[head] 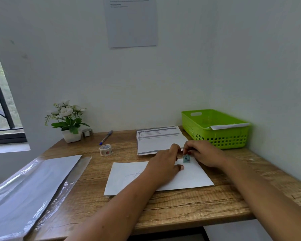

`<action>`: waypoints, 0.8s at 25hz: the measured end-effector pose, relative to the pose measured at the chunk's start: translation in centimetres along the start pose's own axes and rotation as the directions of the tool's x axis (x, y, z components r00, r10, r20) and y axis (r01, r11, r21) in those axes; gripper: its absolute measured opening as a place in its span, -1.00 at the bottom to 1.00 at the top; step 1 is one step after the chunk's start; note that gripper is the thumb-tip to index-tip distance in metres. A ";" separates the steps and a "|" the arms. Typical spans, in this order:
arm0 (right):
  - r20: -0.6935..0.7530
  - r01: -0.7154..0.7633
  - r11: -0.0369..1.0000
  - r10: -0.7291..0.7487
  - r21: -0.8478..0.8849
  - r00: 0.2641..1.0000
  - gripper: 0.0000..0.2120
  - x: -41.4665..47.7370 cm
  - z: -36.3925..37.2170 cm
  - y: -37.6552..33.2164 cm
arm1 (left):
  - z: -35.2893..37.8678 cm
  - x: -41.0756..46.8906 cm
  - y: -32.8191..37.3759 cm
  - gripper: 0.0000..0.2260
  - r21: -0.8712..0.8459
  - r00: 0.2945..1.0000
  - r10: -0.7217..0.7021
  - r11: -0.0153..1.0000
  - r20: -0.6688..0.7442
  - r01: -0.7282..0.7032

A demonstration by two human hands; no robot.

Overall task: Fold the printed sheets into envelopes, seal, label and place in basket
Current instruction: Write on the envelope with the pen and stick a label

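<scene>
The folded sheet (195, 178) lies flat on the counter (181, 206), its long axis running left to right. The small tape piece (186, 159) sits at its far edge, right of middle, between both hands. The right hand (203, 153) has a fingertip grip on the tape. The left hand (163, 164) rests on the sheet with its thumb down beside the tape; whether its fingers pinch too, I cannot tell. The basket (215, 136) stands beyond, nearer the right hand.
</scene>
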State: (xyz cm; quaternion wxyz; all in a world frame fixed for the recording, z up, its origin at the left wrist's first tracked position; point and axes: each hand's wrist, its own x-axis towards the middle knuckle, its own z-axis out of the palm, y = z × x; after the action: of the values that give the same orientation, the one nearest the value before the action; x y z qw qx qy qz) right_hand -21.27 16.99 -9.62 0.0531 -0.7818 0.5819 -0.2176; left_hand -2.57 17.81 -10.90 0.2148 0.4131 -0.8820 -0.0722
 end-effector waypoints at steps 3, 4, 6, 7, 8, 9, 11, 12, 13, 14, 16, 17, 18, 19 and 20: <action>0.013 0.014 1.000 -0.014 0.004 1.000 -0.79 -0.1 0.1 -0.1 | 0.1 0.0 0.0 -0.65 0.026 1.000 0.004 1.000 0.014 -0.004; 0.019 0.018 1.000 -0.018 0.005 1.000 -0.80 -0.2 0.1 -0.1 | 0.1 0.0 0.0 -0.67 0.034 1.000 0.004 0.999 0.018 -0.005; 0.031 0.028 1.000 -0.029 0.012 0.999 -0.79 -0.3 0.1 -0.2 | 0.0 0.1 -0.1 -0.70 0.043 1.000 0.005 0.999 0.023 -0.006; 0.038 0.035 0.999 -0.036 0.012 0.999 -0.80 -0.3 0.1 -0.2 | 0.0 0.0 -0.1 -0.70 0.045 1.000 0.006 0.999 0.025 -0.007; 0.041 0.043 0.999 -0.043 0.010 0.998 -0.81 -0.3 0.1 -0.2 | 0.1 0.0 -0.1 -0.71 0.047 1.000 0.008 0.999 0.027 -0.009; 0.043 0.050 0.999 -0.050 0.007 0.998 -0.82 -0.3 0.1 -0.2 | 0.1 0.0 -0.1 -0.72 0.054 0.999 0.011 0.998 0.031 -0.012; 0.041 0.056 0.998 -0.056 0.000 0.998 -0.84 -0.4 0.2 -0.2 | 0.2 0.0 -0.1 -0.72 0.076 0.999 0.013 0.997 0.044 -0.016; 0.037 0.052 0.999 -0.052 -0.005 0.998 -0.84 -0.4 0.2 -0.2 | 0.2 0.0 -0.1 -0.71 0.090 0.999 0.012 0.996 0.050 -0.016; 0.031 0.047 0.999 -0.047 -0.011 0.998 -0.84 -0.5 0.2 -0.1 | 0.2 0.0 -0.2 -0.71 0.103 0.998 0.009 0.995 0.056 -0.015; 0.024 0.045 0.999 -0.044 -0.016 0.999 -0.84 -0.5 0.2 -0.1 | 0.2 0.1 -0.2 -0.70 0.115 0.998 0.007 0.993 0.061 -0.014; 0.017 0.044 0.999 -0.044 -0.031 0.999 -0.83 -0.5 0.2 -0.1 | 0.3 0.1 -0.2 -0.69 0.133 0.997 0.005 0.991 0.073 -0.015; 0.015 0.044 0.998 -0.044 -0.038 0.999 -0.83 -0.6 0.2 -0.2 | 0.3 0.1 -0.2 -0.68 0.141 0.997 0.006 0.990 0.077 -0.017; 0.012 0.043 0.998 -0.043 -0.042 0.999 -0.83 -0.6 0.2 -0.3 | 0.3 0.1 -0.2 -0.68 0.144 0.997 0.005 0.989 0.080 -0.017; 0.010 0.042 0.998 -0.041 -0.048 0.999 -0.82 -0.7 0.2 -0.4 | 0.4 0.1 -0.2 -0.68 0.142 0.997 0.003 0.990 0.081 -0.015; 0.007 0.038 0.998 -0.038 -0.058 0.999 -0.82 -0.8 0.2 -0.5 | 0.4 0.1 -0.2 -0.68 0.140 0.997 0.000 0.990 0.081 -0.011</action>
State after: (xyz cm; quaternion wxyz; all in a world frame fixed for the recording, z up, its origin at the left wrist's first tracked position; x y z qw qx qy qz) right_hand -20.91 17.83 -9.89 0.0280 -0.7947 0.5727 -0.1992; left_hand -2.68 17.57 -11.23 0.1494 0.4214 -0.8941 -0.0258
